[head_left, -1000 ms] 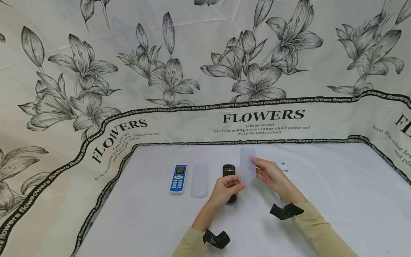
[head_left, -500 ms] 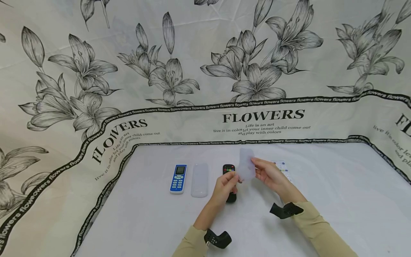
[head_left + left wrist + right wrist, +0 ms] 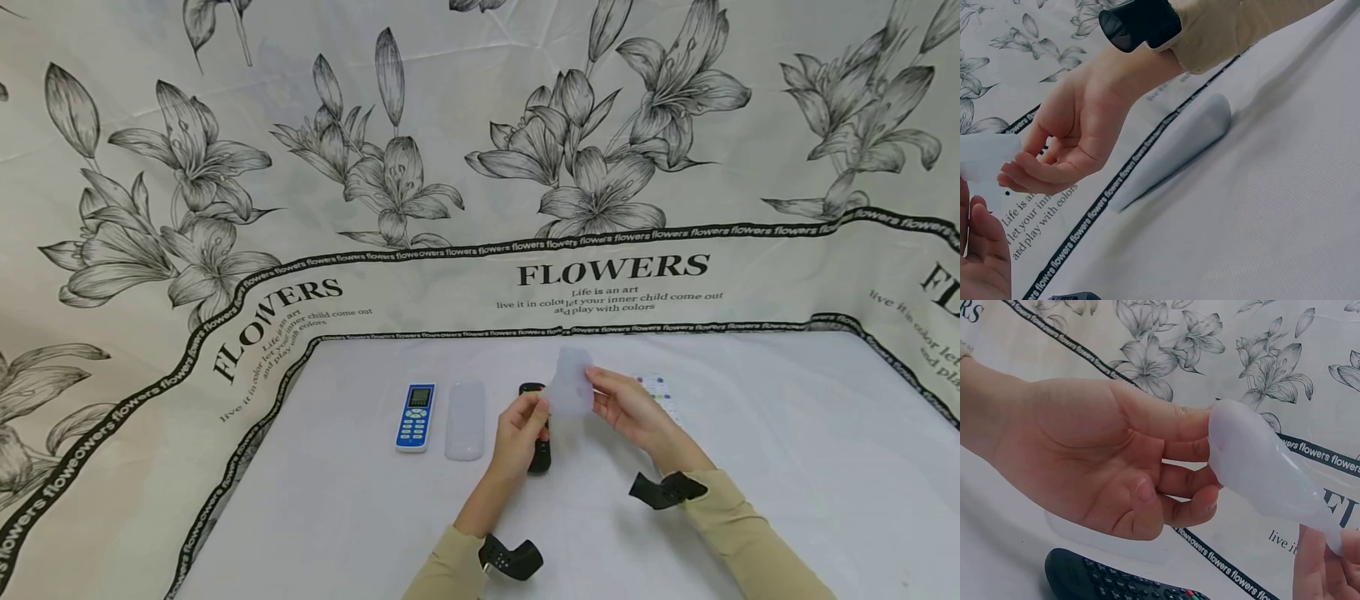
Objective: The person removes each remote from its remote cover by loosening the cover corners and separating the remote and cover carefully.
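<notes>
A translucent, soft remote control cover (image 3: 572,383) is held up between both hands and bends out of its straight shape. My left hand (image 3: 517,429) pinches its lower left corner, above the black remote control (image 3: 542,458), which it partly hides. On the cover's right edge, my right hand (image 3: 637,412) grips with thumb and fingers. In the right wrist view the left hand (image 3: 1097,450) pinches one end of the bowed cover (image 3: 1266,465). The left wrist view shows the right hand (image 3: 1079,119) at the other side of the cover (image 3: 988,156).
Left of the hands lie a blue-and-white remote control (image 3: 416,418) and a second translucent cover (image 3: 465,423). A white remote control (image 3: 657,387) lies partly hidden behind the right hand. Flower-printed cloth (image 3: 420,275) borders the white table (image 3: 322,500) at the back.
My left hand has shifted slightly up and left, pulling the cover's lower corner outward. The cover, straight earlier, is now bent and stretched. The right hand barely moves, keeping its grip.
</notes>
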`<action>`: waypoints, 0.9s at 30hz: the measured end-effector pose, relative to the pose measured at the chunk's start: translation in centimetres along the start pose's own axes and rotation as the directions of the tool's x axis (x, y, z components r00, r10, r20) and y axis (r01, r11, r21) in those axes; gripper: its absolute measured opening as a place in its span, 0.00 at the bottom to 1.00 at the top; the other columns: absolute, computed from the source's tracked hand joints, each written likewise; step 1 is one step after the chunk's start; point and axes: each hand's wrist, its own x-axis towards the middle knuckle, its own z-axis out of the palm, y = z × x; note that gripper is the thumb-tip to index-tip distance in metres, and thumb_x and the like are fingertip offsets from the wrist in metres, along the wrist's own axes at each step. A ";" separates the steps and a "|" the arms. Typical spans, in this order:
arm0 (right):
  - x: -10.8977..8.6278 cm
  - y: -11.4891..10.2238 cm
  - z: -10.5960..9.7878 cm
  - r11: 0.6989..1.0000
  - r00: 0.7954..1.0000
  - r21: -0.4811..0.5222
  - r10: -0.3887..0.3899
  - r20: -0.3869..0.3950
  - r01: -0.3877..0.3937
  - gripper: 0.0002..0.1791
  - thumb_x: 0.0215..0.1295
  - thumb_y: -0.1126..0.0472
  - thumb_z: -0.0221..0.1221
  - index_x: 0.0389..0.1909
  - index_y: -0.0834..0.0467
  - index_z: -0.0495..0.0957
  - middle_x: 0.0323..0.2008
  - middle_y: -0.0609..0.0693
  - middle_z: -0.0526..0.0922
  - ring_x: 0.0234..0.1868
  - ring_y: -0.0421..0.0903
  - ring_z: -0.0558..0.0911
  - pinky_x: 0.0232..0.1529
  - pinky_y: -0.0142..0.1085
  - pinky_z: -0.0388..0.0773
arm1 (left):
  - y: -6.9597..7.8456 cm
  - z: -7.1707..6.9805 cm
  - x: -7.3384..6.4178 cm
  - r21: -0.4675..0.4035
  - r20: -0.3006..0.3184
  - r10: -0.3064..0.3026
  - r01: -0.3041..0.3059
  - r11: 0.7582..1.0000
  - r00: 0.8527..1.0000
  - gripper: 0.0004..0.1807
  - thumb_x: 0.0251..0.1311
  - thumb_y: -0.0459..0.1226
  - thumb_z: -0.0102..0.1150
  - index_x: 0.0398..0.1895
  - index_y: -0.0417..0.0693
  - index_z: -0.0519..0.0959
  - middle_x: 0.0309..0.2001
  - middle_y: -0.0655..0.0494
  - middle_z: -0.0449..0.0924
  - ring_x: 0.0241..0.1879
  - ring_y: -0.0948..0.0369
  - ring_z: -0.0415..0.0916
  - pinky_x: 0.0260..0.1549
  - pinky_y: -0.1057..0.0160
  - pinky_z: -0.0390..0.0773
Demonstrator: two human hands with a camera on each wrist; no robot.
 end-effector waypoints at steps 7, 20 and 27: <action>0.2 -0.5 -0.2 1.000 0.999 0.018 -0.003 -0.047 0.004 0.15 0.74 0.65 0.46 0.32 0.50 0.80 0.32 0.41 0.81 0.34 0.34 0.80 0.37 0.25 0.78 | -0.3 0.3 0.0 0.002 -0.002 -0.060 0.060 0.998 0.998 0.16 0.70 0.35 0.47 0.48 0.25 0.68 0.31 0.65 0.74 0.31 0.70 0.68 0.25 0.75 0.69; 0.1 -0.1 -0.2 0.999 1.000 0.032 0.010 0.006 -0.011 0.13 0.74 0.63 0.46 0.35 0.50 0.80 0.34 0.42 0.83 0.36 0.35 0.81 0.38 0.26 0.79 | -0.4 0.9 -0.2 -0.086 0.019 0.051 -0.049 0.995 0.999 0.18 0.68 0.34 0.50 0.46 0.21 0.64 0.35 0.67 0.69 0.35 0.70 0.66 0.40 0.74 0.69; 0.1 -0.2 0.0 1.000 1.000 0.016 -0.001 -0.007 0.001 0.13 0.74 0.62 0.46 0.36 0.49 0.80 0.35 0.41 0.83 0.36 0.35 0.81 0.37 0.25 0.79 | -0.5 1.2 -0.3 -0.178 -0.038 0.005 -0.012 0.984 0.999 0.14 0.68 0.33 0.49 0.45 0.26 0.68 0.37 0.66 0.72 0.39 0.71 0.70 0.43 0.74 0.74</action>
